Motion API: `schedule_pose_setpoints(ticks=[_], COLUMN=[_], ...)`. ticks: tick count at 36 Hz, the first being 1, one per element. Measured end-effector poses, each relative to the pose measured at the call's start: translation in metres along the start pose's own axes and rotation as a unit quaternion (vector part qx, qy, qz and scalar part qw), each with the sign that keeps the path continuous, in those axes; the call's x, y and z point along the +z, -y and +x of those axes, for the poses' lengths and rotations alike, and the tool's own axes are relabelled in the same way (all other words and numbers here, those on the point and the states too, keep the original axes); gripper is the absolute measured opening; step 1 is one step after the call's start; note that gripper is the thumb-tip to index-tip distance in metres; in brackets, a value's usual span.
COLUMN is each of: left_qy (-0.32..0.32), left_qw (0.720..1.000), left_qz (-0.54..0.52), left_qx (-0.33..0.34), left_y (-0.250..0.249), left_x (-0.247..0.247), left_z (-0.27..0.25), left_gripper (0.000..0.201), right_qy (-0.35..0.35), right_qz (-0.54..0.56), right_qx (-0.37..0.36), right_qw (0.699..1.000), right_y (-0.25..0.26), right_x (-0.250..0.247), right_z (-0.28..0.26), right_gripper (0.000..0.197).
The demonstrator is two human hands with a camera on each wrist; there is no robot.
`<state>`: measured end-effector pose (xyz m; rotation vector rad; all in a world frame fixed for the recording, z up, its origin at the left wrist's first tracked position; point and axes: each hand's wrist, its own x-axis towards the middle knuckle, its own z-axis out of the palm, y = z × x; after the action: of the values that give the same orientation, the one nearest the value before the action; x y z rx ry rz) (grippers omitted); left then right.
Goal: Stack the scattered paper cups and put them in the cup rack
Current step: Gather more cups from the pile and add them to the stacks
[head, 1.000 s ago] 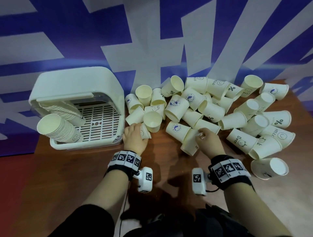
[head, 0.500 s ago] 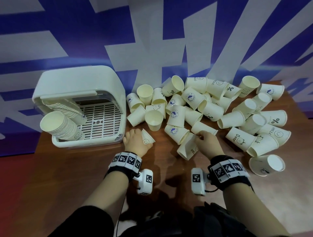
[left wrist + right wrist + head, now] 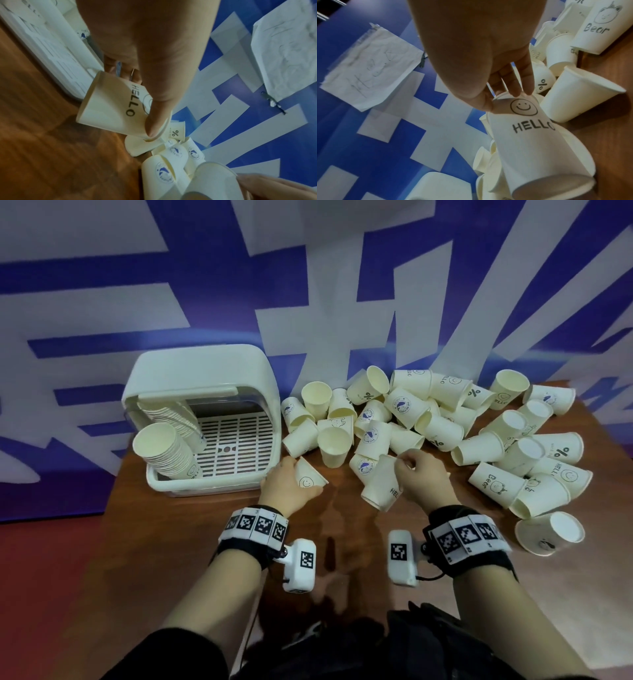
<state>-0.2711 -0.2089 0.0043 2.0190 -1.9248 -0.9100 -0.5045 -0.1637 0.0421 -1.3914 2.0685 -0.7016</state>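
A white cup rack (image 3: 202, 378) stands at the table's back left, with a long stack of cups (image 3: 168, 451) lying in it. Scattered paper cups (image 3: 442, 429) lie in a heap to its right. My left hand (image 3: 294, 481) grips a smiley HELLO cup (image 3: 310, 477) just off the rack's front right corner; in the left wrist view my thumb presses near that cup's (image 3: 109, 106) rim. My right hand (image 3: 407, 465) pinches the base end of another HELLO cup (image 3: 382, 489), mouth tilted toward me; the right wrist view shows this cup (image 3: 532, 146) held at its narrow end by the hand (image 3: 505, 98).
The brown wooden table (image 3: 164, 549) ends at the left over a red floor. A blue and white patterned wall (image 3: 342, 285) rises right behind rack and heap. One cup (image 3: 548, 537) lies apart at the front right. A creased paper sheet (image 3: 368, 67) hangs on the wall.
Both hands have drawn back from the heap toward me. The left hand's cup has come into plain sight, and the right hand has pulled its cup free and tipped it mouth down.
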Motion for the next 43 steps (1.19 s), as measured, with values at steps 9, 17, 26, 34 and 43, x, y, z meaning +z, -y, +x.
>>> schedule_pose_setpoints(ticks=[9,17,26,34,43], left_qy=[-0.049,-0.128,-0.173,-0.223,-0.239], left_qw=[0.993,0.979,0.952,0.931,0.916], left_qz=[-0.100,-0.154,-0.246,-0.276,-0.307], left_qx=[0.033,0.044,0.047,0.081,0.094], left_y=[0.020,0.060,0.102,0.124,0.140], left_x=[-0.044,-0.078,-0.120,-0.156,-0.183], left_z=[-0.015,-0.020,-0.030,-0.040,-0.031], left_gripper=[0.078,0.078,0.080,0.077,0.080], right_qy=[0.000,0.003,-0.011,-0.022,-0.046], right_qz=[0.073,0.087,0.105,0.148,0.143], right_qx=[-0.073,-0.125,-0.191,-0.248,-0.312], right_qw=[0.995,0.988,0.976,0.957,0.938], right_y=[0.055,0.101,0.151,0.195,0.233], right_x=[0.015,0.041,0.074,0.096,0.111], right_z=[-0.022,-0.036,-0.049,-0.057,-0.059], right_gripper=[0.014,0.011,0.009,0.008,0.007])
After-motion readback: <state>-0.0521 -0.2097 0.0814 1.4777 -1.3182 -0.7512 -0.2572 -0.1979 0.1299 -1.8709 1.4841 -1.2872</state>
